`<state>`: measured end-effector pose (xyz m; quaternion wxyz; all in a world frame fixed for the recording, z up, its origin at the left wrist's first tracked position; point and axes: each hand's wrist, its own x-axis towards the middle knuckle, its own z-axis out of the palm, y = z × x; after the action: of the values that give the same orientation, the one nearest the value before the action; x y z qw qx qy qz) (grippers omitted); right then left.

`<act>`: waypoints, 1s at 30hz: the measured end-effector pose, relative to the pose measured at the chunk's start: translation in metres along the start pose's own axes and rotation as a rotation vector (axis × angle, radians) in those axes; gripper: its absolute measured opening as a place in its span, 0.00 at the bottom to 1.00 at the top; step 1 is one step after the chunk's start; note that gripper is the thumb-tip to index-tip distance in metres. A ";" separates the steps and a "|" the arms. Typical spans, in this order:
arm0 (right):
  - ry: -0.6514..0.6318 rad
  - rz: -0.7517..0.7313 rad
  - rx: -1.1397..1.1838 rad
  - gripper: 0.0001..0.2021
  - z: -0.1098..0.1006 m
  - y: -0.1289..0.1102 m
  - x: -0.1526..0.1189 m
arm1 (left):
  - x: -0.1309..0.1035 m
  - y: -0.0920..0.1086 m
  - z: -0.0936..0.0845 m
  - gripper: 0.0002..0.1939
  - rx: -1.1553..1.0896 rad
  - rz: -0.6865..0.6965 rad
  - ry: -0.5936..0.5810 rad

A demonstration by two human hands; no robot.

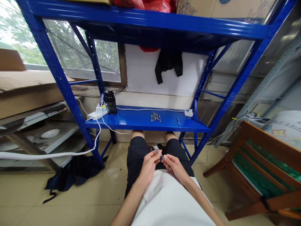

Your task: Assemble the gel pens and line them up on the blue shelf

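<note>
Blue shelf, metal, is bearing one cluster of pens, one blue pen lying apart to the right, one black bottle and, beside it, one white power strip. One slim grey pen is slanting above the lap: left hand is gripping it in closed fingers; right hand is pinching its near end.

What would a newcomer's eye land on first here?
Most likely the bright blue metal rack, spanning most of the view. Then the left hand and right hand, close together above the lap, with a slim pen in their fingers. On the rack's low shelf, a small cluster of pens stands out against the blue.
</note>
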<state>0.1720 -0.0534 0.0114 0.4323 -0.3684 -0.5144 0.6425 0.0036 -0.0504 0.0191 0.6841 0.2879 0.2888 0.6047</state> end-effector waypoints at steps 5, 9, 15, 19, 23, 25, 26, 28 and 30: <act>0.000 0.005 0.002 0.23 0.000 0.000 0.000 | 0.000 0.000 0.000 0.24 -0.001 0.001 0.005; 0.003 0.014 -0.005 0.24 0.001 -0.001 0.000 | -0.002 0.001 0.001 0.24 -0.006 0.002 0.002; -0.002 0.010 -0.019 0.25 0.002 -0.003 -0.002 | -0.004 0.003 0.003 0.24 -0.014 -0.008 0.006; 0.014 0.014 -0.028 0.27 0.002 -0.003 -0.001 | -0.004 0.003 0.003 0.23 -0.015 -0.007 0.007; 0.019 0.025 -0.033 0.28 0.002 -0.003 -0.002 | -0.004 0.004 0.003 0.23 -0.013 -0.015 0.021; 0.016 0.025 -0.025 0.27 0.002 -0.004 -0.002 | -0.003 0.004 0.003 0.23 -0.012 -0.016 0.019; 0.016 0.023 -0.020 0.27 0.002 -0.004 -0.002 | -0.003 0.004 0.003 0.23 -0.012 -0.016 0.018; 0.016 0.021 -0.010 0.26 0.002 -0.004 -0.003 | -0.003 0.004 0.003 0.23 -0.013 -0.016 0.020; 0.019 0.022 -0.009 0.26 0.002 -0.005 -0.003 | -0.003 0.003 0.002 0.23 -0.017 -0.020 0.024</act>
<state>0.1719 -0.0567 0.0164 0.4283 -0.3820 -0.5094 0.6413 0.0028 -0.0528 0.0229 0.6890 0.2717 0.2947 0.6038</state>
